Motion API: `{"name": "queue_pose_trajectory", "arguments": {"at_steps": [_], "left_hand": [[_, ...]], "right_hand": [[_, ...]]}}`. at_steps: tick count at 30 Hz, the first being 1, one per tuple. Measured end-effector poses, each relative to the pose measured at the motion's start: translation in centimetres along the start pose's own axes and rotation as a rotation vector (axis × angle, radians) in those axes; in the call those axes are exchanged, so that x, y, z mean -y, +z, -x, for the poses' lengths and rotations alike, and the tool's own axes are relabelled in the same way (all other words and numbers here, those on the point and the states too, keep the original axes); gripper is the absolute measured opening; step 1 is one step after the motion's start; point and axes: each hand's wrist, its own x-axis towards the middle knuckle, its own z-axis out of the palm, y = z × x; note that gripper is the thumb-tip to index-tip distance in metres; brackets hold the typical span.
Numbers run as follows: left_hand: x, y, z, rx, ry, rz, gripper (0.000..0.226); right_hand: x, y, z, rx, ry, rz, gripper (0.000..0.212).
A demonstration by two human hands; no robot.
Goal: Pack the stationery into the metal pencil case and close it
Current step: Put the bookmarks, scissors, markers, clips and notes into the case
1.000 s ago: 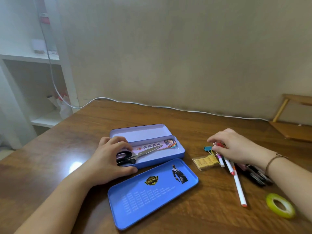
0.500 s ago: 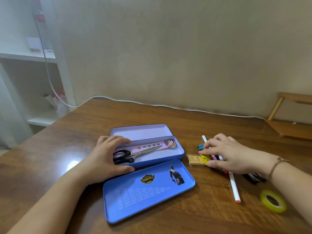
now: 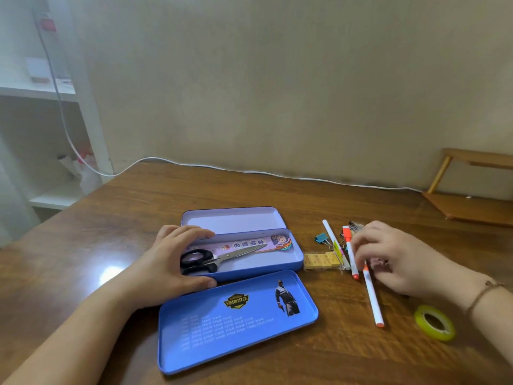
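The blue metal pencil case [image 3: 294, 263] lies open on the wooden table, with a black-handled pair of scissors [image 3: 222, 258] and a printed ruler [image 3: 249, 243] inside. One flat blue lid part [image 3: 238, 320] lies in front of it and a paler part [image 3: 230, 218] behind. My left hand [image 3: 169, 265] grips the case's left end, thumb on the front wall. My right hand [image 3: 394, 259] hovers with curled fingers over several pens: a white pen [image 3: 330, 234], a red-capped pen [image 3: 350, 254] and a long orange-tipped pen [image 3: 373, 301]. What its fingers hold is hidden.
A yellow block pack [image 3: 320, 261] lies beside the case's right end, with a blue binder clip [image 3: 322, 238] behind it. A yellow-green tape roll [image 3: 434, 322] sits at the right front. A white cable [image 3: 249, 170] runs along the table's back edge. A wooden rack [image 3: 472, 207] stands far right.
My right hand has slid from the yellow pack to the right, over the pens, uncovering the pack and clip. My left hand has kept its grip on the case.
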Motion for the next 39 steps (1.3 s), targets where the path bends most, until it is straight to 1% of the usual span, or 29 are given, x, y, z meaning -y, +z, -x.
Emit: {"name": "queue_pose_trajectory", "arguments": {"at_steps": [2,4,7,9,12,15,16,19,20,22,25,26,27,30,31,33,36,39], "left_hand": [[-0.2,0.0,0.1,0.009,0.004,0.011,0.093],[-0.5,0.0,0.1,0.016,0.013,0.003,0.086],[-0.8,0.0,0.1,0.052,0.020,0.001,0.077],[-1.0,-0.1,0.1,0.070,-0.033,0.079,0.074],[-1.0,-0.1,0.1,0.061,-0.086,0.143,0.069],[-0.6,0.1,0.1,0.010,-0.109,0.148,0.042],[-0.4,0.1,0.0,-0.016,-0.110,0.139,0.036],[0.0,0.3,-0.2,-0.053,-0.031,0.050,0.023],[0.1,0.3,-0.4,-0.058,-0.019,0.044,0.022],[0.2,0.3,-0.5,-0.080,-0.071,0.097,0.026],[0.0,0.4,-0.7,-0.109,-0.146,0.204,0.035],[0.1,0.4,-0.8,-0.119,-0.157,0.254,0.038],[0.2,0.4,-0.8,-0.129,-0.175,0.311,0.040],[0.3,0.4,-0.8,-0.165,-0.199,0.411,0.038],[0.3,0.4,-0.8,-0.176,-0.197,0.421,0.037],[0.4,0.6,-0.8,-0.189,-0.188,0.407,0.034],[1.0,0.8,-0.9,-0.200,-0.178,0.286,0.026],[1.2,0.9,-1.1,-0.196,-0.187,0.250,0.023]], "right_hand": [[0.0,0.1,0.8,0.052,-0.066,0.128,0.025],[-0.3,0.3,1.5,0.054,-0.099,0.174,0.032],[-0.5,0.1,2.2,0.041,-0.108,0.145,0.041],[-0.5,-0.1,2.1,0.023,-0.114,0.092,0.046],[-0.2,0.4,0.9,0.053,-0.171,0.133,0.045],[-0.4,1.1,0.5,0.051,-0.214,0.152,0.037],[-0.5,1.1,0.6,0.048,-0.204,0.161,0.036],[-1.4,1.3,1.0,0.014,-0.154,0.172,0.045],[-1.4,1.3,1.1,-0.016,-0.152,0.111,0.040],[-0.1,0.6,1.0,-0.099,-0.184,-0.118,0.012],[3.0,-1.1,-1.6,-0.242,-0.185,-0.392,0.013],[4.3,-1.2,-3.0,-0.274,-0.178,-0.431,0.015],[5.7,-1.2,-4.6,-0.292,-0.173,-0.419,0.015],[9.9,0.1,-9.2,-0.319,-0.159,-0.128,0.011],[10.8,0.7,-10.5,-0.310,-0.146,-0.080,0.011],[12.0,1.7,-12.3,-0.257,-0.106,-0.072,0.010],[12.8,2.3,-13.6,-0.220,-0.057,-0.105,0.005],[13.0,2.4,-14.2,-0.184,0.000,-0.135,0.019]]}}
